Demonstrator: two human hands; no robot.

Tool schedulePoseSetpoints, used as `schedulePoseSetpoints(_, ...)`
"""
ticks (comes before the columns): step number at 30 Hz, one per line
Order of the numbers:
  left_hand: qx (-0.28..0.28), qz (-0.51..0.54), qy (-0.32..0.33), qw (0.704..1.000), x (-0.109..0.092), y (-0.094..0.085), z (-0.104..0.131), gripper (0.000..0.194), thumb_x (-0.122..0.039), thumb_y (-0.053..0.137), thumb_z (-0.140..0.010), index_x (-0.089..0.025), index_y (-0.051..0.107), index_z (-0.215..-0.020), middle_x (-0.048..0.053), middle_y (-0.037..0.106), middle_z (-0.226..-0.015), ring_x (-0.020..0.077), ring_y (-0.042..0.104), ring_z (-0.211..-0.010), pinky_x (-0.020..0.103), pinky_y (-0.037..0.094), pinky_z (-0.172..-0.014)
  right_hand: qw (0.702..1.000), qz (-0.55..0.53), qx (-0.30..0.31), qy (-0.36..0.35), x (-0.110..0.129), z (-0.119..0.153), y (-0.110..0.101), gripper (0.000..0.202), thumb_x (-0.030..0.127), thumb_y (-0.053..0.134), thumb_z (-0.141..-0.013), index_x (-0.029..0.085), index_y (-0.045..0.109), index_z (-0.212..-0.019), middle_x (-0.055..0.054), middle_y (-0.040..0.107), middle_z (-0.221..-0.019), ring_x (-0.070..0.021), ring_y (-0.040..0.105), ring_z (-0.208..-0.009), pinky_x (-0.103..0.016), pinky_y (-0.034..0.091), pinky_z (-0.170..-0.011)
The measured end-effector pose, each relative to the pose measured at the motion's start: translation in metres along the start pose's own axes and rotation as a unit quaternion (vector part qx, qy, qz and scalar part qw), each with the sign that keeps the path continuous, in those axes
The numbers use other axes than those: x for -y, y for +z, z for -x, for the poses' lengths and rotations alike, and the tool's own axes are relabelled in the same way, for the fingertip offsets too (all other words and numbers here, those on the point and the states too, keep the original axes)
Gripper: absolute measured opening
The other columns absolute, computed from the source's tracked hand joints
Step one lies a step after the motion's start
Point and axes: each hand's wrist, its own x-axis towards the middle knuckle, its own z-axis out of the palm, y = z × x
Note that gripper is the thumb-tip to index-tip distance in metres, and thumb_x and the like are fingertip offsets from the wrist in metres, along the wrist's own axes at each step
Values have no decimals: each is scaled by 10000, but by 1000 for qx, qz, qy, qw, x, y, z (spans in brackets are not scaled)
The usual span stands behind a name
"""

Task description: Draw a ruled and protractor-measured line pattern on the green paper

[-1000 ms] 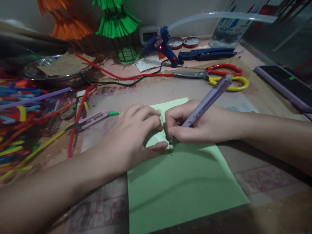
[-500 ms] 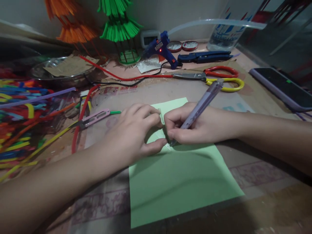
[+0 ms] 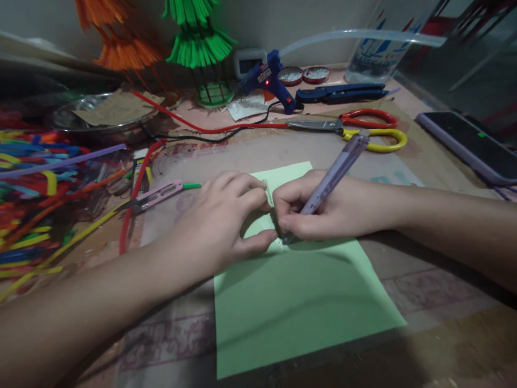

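A light green sheet of paper (image 3: 299, 312) lies on the table under both hands. My left hand (image 3: 226, 223) presses a clear ruler (image 3: 267, 221) flat on the paper, thumb and fingertips along it; most of the ruler is hidden and only an edge and a pointed end show. In a writing grip, my right hand (image 3: 319, 210) is closed around a purple pen (image 3: 335, 172). The pen slants up to the right, its tip down at the paper beside the ruler's lower end. Any mark under the tip is too small to make out.
Scissors (image 3: 363, 126) with red and yellow handles lie beyond the paper. Behind them are a blue glue gun (image 3: 266, 81) and dark blue pliers (image 3: 343, 93). A phone (image 3: 472, 143) is at right. Colourful pipe cleaners (image 3: 32, 199) and a pink compass (image 3: 157, 196) are at left.
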Motion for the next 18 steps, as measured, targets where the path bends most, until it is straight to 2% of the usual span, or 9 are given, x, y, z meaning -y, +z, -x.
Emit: schedulePoseSetpoints(18,-3,-14,11,1000,2,1,0,235,-419,719,-937,-229,681,-1069,91,681,-1251,336,582,-1211,489,477,-1015,1000,-10,11,-3,-1,-1,-1,161,209,634,-863,190,581,-712,76,540,-609,-70,453,-537,-218,342,-521)
